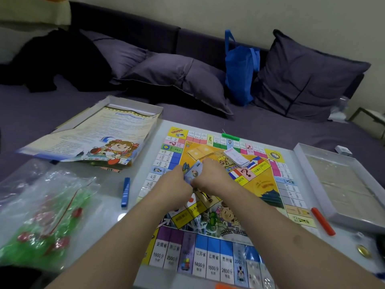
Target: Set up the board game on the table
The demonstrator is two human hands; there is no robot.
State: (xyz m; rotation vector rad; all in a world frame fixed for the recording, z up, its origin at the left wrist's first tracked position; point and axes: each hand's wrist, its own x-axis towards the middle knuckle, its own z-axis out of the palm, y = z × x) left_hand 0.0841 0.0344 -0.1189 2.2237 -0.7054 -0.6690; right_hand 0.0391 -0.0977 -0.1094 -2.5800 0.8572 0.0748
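Both hands are meeting over the middle of the game board [210, 207], which is lying flat and unfolded on the white worktop [116, 207]. Left hand [177, 180] and right hand [214, 176] are together, fingers curled round a small stack of bluish cards [192, 171], held just above the board's yellow centre. Cannot tell which hand is carrying most of the stack.

A second deck, white cards [236, 156] with pink print, is sitting on the board up and to the right of the hands, slightly fanned.

Stick-shaped pieces lying around: green stick [230, 136] on the board's far edge, blue stick [125, 191] on the worktop just left of the board, red stick [323, 221] at the board's right edge.

Left of the board, the box base [129, 101] is holding a rules sheet [93, 136] with a cartoon child on it, the sheet overhanging the near side. Nearer, a clear plastic bag [43, 211] of green and red pieces is lying on the worktop. The box lid [333, 180] is sitting upside down right of the board.

Behind: grey pillows [177, 80] and a blue tote bag [239, 69] on a bed.
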